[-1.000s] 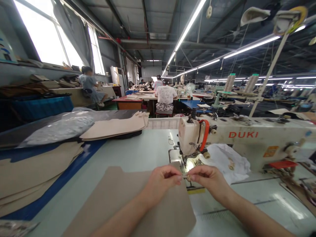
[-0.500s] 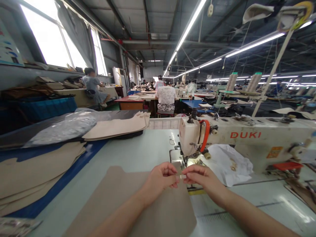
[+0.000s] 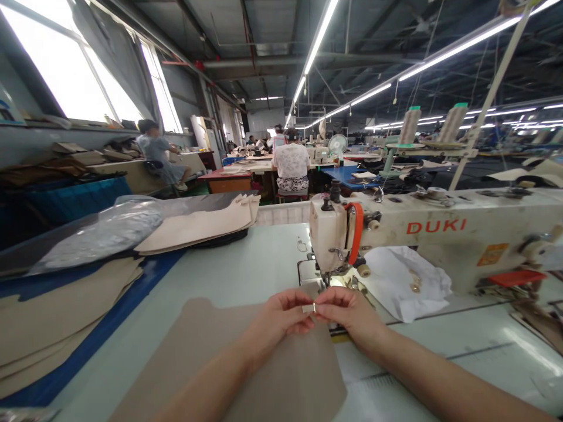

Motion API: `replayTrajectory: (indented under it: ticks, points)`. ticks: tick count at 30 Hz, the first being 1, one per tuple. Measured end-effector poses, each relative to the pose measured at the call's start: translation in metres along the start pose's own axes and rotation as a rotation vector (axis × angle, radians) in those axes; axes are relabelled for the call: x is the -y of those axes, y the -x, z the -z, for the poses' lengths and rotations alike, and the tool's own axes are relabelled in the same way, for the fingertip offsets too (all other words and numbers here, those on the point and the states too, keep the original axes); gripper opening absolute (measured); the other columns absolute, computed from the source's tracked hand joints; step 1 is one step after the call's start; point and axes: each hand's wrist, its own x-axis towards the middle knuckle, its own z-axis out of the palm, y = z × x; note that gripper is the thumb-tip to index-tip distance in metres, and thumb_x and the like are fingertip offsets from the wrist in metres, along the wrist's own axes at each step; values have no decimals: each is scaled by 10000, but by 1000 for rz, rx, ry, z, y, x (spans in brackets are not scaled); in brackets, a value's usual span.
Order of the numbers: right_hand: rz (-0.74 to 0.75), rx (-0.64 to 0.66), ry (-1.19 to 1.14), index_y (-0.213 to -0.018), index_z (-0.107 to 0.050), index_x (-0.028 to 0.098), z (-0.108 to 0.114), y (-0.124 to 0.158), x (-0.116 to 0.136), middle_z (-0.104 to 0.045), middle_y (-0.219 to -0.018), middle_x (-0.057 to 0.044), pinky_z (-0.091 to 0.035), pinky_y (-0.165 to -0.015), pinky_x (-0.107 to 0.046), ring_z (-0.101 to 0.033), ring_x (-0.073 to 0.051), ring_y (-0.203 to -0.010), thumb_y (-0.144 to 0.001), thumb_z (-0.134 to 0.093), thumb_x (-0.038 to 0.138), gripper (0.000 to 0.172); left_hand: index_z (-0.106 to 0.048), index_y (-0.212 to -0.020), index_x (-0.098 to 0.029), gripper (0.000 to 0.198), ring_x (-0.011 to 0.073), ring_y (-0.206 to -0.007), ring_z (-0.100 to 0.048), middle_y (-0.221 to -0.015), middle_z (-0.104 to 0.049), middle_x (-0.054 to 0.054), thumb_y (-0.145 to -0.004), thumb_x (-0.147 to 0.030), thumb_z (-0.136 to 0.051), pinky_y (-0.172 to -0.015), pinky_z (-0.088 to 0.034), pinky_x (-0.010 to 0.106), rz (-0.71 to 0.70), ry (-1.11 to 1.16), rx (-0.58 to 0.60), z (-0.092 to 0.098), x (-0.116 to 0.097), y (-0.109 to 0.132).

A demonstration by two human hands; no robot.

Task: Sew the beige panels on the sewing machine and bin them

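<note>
Above a taupe fabric panel (image 3: pixel 206 351), my left hand (image 3: pixel 285 313) and my right hand (image 3: pixel 345 308) meet with their fingertips pinched. Between them is a small whitish tab (image 3: pixel 309 308) with a bright edge; its exact kind is too small to make out. Both hands seem to grip it, one at each end. The panel lies flat on the pale green table, its far right corner close to the needle area of the DUKI sewing machine (image 3: pixel 332 240). My wrists partly cover the panel.
A white cloth or bag (image 3: pixel 404 281) with gold-coloured bits lies under the machine arm. Stacked beige panels (image 3: pixel 197 225), a clear plastic bag (image 3: pixel 105 234) and more panels (image 3: pixel 65 319) are on the left. Thread cones (image 3: pixel 410 126) stand behind the machine. A seated person (image 3: pixel 291 161) is ahead.
The left fingers have closed onto the tab, which earlier showed in the right fingertips with a gap between the hands. The view has shifted slightly, so things sit further left.
</note>
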Motion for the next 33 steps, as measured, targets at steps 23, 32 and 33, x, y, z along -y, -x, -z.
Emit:
replayTrajectory:
  ticks: [23,32,33]
  points:
    - [225,-21,253,-687,-602,180,-6,10,6,-603,-699,-7,-428,-634,-259,-549,-154,-679,-717,-591,239,68,-552,-671,-175,37,132,-619,-476,-623,-530,-35,-663,-207,-536,-585,-353,238,-294,-660,-104,6,8,-1]
    - [145,-213,164,-615,-563,195,-11,1,-4,-545,-586,26,-391,-565,-241,-478,-129,-578,-651,-596,260,81,-578,-634,-164,148,137,-612,-574,-606,-653,3,-552,-255,-660,-617,-410,233,-142,-254,-155,2,11,-12]
    - [142,-224,175,-610,-560,196,-11,1,-4,-544,-587,26,-388,-563,-242,-472,-128,-573,-648,-593,260,82,-576,-630,-164,141,133,-611,-577,-606,-658,4,-551,-246,-661,-619,-413,229,-134,-240,-156,1,10,-12]
